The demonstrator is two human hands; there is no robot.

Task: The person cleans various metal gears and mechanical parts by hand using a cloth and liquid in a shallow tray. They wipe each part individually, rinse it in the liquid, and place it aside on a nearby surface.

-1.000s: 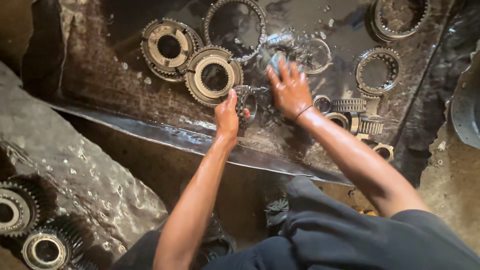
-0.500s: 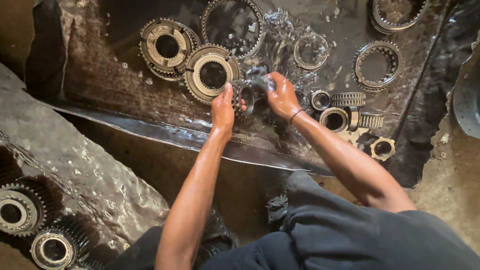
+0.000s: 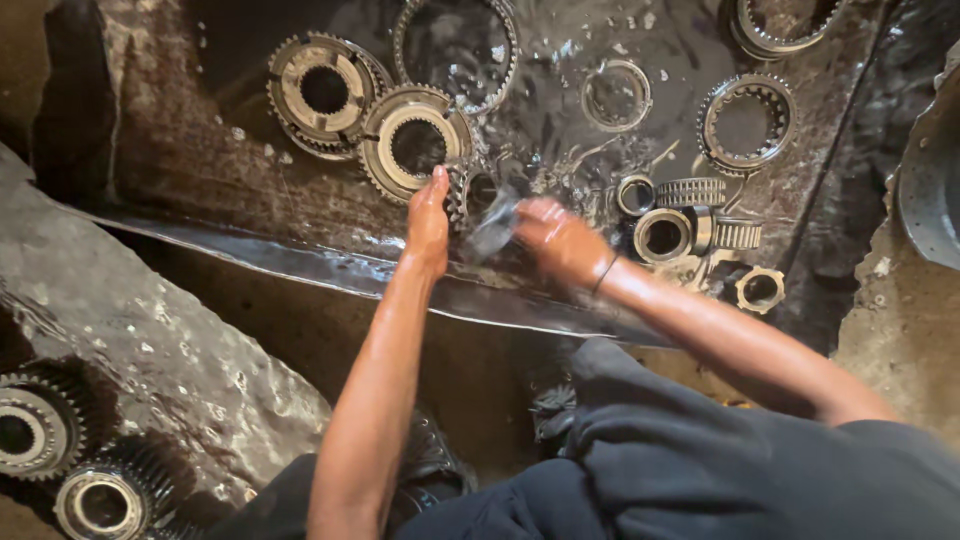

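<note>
My left hand [image 3: 428, 215] grips a small toothed gear [image 3: 480, 190] and holds it on edge in the dark liquid of a shallow metal tray [image 3: 300, 262]. My right hand [image 3: 555, 238] is blurred, just right of that gear, with its fingers curled toward it. A splash of liquid [image 3: 497, 228] hangs between the two hands. Whether the right hand holds anything is unclear. Two large gears [image 3: 322, 92] [image 3: 415, 145] lie just left of my left hand.
Toothed rings [image 3: 455, 45] [image 3: 615, 95] [image 3: 745, 120] lie farther back in the tray. Small bearings and sleeves [image 3: 662, 235] and a nut-like piece [image 3: 760, 290] sit to the right. Two gears [image 3: 30, 430] [image 3: 100, 500] rest at the lower left. A round metal part [image 3: 930, 180] is at the right edge.
My right hand drew back from the liquid farther out, open at first, and came in beside the small gear. My left hand stayed on the gear.
</note>
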